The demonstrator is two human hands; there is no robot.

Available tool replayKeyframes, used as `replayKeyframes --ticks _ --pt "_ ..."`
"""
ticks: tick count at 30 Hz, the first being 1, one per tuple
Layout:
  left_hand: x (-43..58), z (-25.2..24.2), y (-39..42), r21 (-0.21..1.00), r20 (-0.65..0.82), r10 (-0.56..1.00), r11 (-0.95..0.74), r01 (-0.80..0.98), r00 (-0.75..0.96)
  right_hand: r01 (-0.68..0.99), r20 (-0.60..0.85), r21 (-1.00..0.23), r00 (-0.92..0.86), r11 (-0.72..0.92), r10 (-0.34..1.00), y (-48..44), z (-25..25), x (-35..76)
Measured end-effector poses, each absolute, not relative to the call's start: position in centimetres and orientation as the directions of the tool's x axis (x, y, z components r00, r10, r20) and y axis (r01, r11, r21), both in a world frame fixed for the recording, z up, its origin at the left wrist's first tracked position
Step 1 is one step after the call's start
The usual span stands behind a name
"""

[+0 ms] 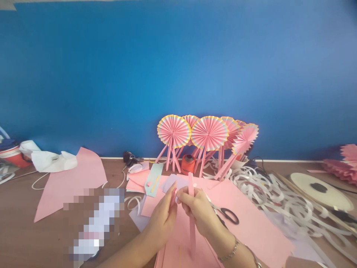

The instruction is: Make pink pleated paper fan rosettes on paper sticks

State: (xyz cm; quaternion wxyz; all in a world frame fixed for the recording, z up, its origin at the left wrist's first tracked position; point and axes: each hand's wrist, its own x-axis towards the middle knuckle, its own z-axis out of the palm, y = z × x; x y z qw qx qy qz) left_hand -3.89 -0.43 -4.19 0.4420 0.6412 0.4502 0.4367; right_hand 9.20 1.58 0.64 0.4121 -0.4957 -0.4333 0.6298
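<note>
Pose over pink sheets (pixel 173 247): left hand (pixel 163 214), fingers extended upward, hold impossible to tell; right hand (pixel 198 208), close beside, curled around upright pink paper strip (pixel 190 183).

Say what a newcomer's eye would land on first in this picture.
Most likely the cluster of round, pleated pink paper fans, standing beyond the hands in front of a big blue wall. Next, the left hand and right hand close together at lower centre, the right holding a pink strip. Then the tangle of white strips spread at the right.
</note>
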Motion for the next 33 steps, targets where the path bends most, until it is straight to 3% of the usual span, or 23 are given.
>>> replayKeyframes --ticks 6,10,16,20,27,33 --pt "-3.7 -3.3 -0.4 0.996 0.07 0.954 -0.085 0.039 0.29 -0.128 -0.255 -0.951 -0.187 -0.281 0.949 1.6 0.6 9.3" --pt "-3.6 -2.9 -0.4 0.991 -0.107 0.956 0.123 -0.043 0.272 -0.169 -0.223 -0.95 -0.215 -0.261 0.951 1.6 0.4 9.3" --pt "-3.7 -1.6 -0.2 0.857 -0.257 0.93 0.345 -0.382 0.262 -0.124 -0.199 -0.966 -0.207 -0.227 0.958 1.6 0.3 9.4" --pt "-4.0 -1.1 0.2 0.746 -0.316 0.921 0.39 -0.54 0.228 -0.045 -0.164 -0.983 -0.23 -0.179 0.959 1.4 0.5 9.3" --pt "-4.4 -1.5 0.9 0.761 -0.288 0.937 0.35 -0.547 0.198 0.087 -0.121 -0.992 -0.445 -0.092 0.887 0.0 2.0 8.9" --pt "-4.5 -1.8 1.6 0.773 -0.269 0.961 0.258 -0.58 0.07 0.309 -0.267 -0.948 -0.65 -0.074 0.711 -0.6 3.5 11.0"
